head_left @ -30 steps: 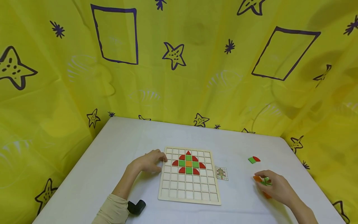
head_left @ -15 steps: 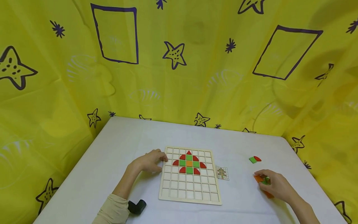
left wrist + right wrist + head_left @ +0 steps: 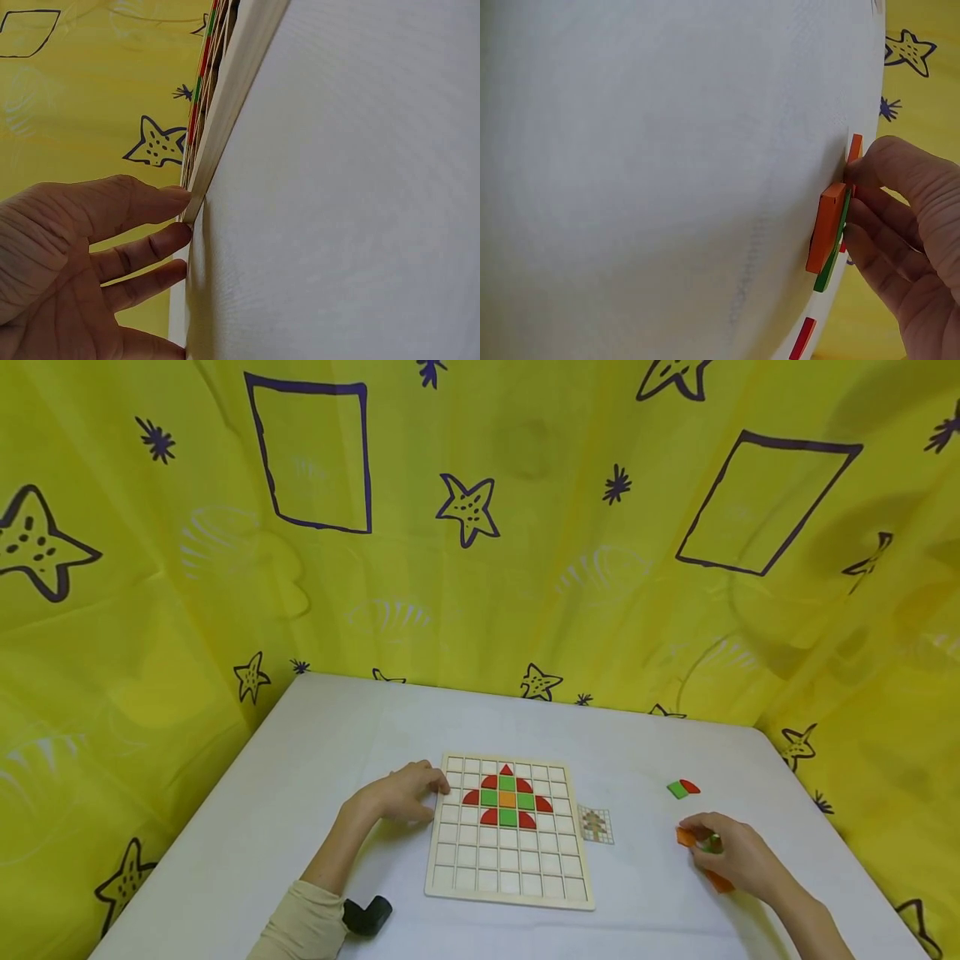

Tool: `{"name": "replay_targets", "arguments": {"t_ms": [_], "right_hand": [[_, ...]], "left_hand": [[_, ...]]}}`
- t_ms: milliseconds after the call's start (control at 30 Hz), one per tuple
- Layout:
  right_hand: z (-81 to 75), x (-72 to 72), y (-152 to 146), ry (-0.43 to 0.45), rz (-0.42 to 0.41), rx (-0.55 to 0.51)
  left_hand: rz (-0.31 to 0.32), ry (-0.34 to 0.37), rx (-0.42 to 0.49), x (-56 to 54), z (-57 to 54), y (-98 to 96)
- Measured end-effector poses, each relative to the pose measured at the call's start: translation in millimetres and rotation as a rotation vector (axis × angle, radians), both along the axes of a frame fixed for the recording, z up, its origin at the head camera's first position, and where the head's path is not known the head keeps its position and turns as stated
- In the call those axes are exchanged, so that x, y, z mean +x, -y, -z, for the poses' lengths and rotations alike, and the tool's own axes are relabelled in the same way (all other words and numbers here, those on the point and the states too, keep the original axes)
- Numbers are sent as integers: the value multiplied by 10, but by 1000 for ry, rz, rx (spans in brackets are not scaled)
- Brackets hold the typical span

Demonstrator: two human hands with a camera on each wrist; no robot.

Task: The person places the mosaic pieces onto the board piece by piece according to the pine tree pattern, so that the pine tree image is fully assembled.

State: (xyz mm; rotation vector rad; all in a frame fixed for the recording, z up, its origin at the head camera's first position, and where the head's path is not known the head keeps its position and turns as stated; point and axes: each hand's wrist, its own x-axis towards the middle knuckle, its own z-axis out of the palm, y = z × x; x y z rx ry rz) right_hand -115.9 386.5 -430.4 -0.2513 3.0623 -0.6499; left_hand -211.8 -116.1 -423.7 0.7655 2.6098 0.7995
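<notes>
A wooden grid board lies mid-table in the head view, with red, green and orange tiles set in a tree-like pattern. My left hand rests at its left edge; the fingertips touch the board's rim. To the right, my right hand bends over a small cluster of tiles. Its thumb and fingertips pinch an orange tile. Beneath the hand lie another orange tile and a green tile, partly hidden by the fingers in the head view.
A small pattern card lies against the board's right side. Beyond the right hand sit a green tile and a red tile. A black curved object is by the left sleeve. A yellow curtain surrounds the white table.
The orange tile at the right fingertips shifts slightly away from the cluster, leftward. The right hand's fingers have closed in a little. The left hand and board stay put.
</notes>
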Motion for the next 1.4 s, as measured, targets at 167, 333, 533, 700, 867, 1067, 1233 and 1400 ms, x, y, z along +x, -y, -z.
{"name": "replay_targets", "arguments": {"t_ms": [167,333,533,700,867,1067,1233,1400], "right_hand": [[1,-8,33,16,-12,-7],[18,-34,77,-28,-61,-6],[-5,-82,190,-23,-64,-9],[-22,-109,314,-23,-84,-43],[-24,-137,449,-66,-134,-50],[-6,-191,607,-187,-236,-41],[-51,-220,751,-220,-301,-50],[-92,-252,908,-193,-327,-51]], "left_hand": [[7,-7,-2,-1,21,10],[6,-3,1,4,29,9],[9,-6,9,7,20,11],[16,-6,5,-2,23,16],[28,-7,8,-3,14,19],[0,13,-10,10,0,-1],[-23,19,-13,8,9,-14],[-28,13,-21,5,17,-16]]}}
